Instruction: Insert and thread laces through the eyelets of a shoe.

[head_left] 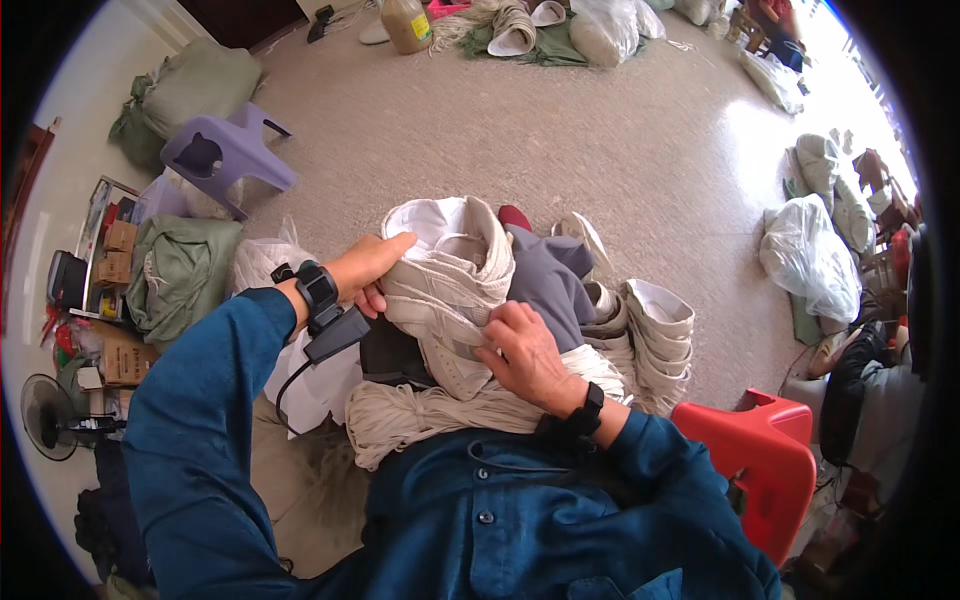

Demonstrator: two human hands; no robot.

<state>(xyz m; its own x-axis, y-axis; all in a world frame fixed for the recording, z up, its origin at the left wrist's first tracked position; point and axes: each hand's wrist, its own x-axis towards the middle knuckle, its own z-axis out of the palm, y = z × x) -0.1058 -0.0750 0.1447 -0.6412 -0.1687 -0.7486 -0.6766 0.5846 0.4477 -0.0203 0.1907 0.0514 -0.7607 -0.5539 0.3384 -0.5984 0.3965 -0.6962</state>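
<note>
A cream shoe upper (pixel 440 300) with a white lining stands over my lap, its collar opening facing up; it looks layered, as if several are nested. My left hand (pixel 365 268) grips its left side, thumb over the collar rim and fingers beneath. Against the upper's lower right side, my right hand (pixel 527 350) is closed with bent fingers; what its fingertips pinch is hidden. Below both hands, a thick bundle of cream laces (pixel 425 420) lies across my lap. Grey cloth (pixel 548 280) covers my leg just right of the upper.
Nested cream uppers (pixel 662 345) stand on the floor at my right, near a red plastic stool (pixel 755 460). A purple stool (pixel 225 150) and green sacks (pixel 185 275) are at the left. Plastic bags (pixel 810 255) lie far right. A plastic jug (pixel 405 25) stands at the back.
</note>
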